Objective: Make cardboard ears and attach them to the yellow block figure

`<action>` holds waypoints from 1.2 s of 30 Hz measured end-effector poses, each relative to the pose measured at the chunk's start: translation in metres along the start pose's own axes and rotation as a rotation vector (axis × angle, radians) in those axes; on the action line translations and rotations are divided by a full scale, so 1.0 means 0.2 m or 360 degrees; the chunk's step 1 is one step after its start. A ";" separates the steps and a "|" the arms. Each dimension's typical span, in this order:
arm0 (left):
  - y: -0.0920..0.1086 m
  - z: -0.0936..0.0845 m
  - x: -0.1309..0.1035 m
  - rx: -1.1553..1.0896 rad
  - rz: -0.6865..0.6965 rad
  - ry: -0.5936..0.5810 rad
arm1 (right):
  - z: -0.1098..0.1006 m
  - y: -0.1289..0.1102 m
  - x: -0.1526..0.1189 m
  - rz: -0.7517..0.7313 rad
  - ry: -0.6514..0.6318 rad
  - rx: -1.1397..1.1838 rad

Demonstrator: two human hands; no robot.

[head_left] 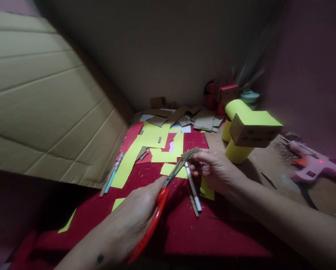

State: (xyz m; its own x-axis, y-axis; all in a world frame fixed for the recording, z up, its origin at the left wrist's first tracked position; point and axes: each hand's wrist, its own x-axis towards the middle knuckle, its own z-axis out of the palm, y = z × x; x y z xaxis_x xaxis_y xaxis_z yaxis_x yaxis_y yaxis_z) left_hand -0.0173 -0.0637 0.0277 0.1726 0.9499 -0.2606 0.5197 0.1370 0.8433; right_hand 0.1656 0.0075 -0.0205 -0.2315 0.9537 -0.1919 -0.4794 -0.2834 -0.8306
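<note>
My left hand (138, 206) is closed round the red-handled scissors (159, 210), whose blades point up and to the right. A small piece of brown cardboard (190, 153) is pinched in my right hand (213, 167), with the scissor blades at its near edge. Whether the blades have bitten into it I cannot tell. Just below my right hand are a white pen-like stick (194, 189) and a thin cardboard strip (194, 202). Yellow paper pieces (124, 168) lie beyond my hands on the dark red cloth (213, 232).
A large cardboard sheet (44, 101) leans at the left. Cardboard scraps (207, 119) lie at the back. On the right stand a yellow paper figure with a cardboard box head (255, 131) and a pink glue gun (317, 163) with a red light. A blue striped stick (113, 174) lies at left.
</note>
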 end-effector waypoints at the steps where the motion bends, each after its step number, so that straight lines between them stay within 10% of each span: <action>1: 0.01 0.01 0.00 0.0040 0.0029 -0.0013 | 0.00 0.00 0.00 0.0002 0.0002 0.0009; 36: 0.04 0.01 0.02 0.0422 0.0206 -0.0049 | 0.01 0.00 0.00 0.0003 -0.0084 0.0177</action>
State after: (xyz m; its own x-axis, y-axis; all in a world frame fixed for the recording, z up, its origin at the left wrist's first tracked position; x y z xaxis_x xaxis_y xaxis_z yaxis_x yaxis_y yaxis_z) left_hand -0.0112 -0.0586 0.0326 0.2747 0.9452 -0.1766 0.6915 -0.0666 0.7193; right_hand 0.1643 0.0084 -0.0194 -0.2753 0.9474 -0.1632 -0.5692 -0.2974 -0.7665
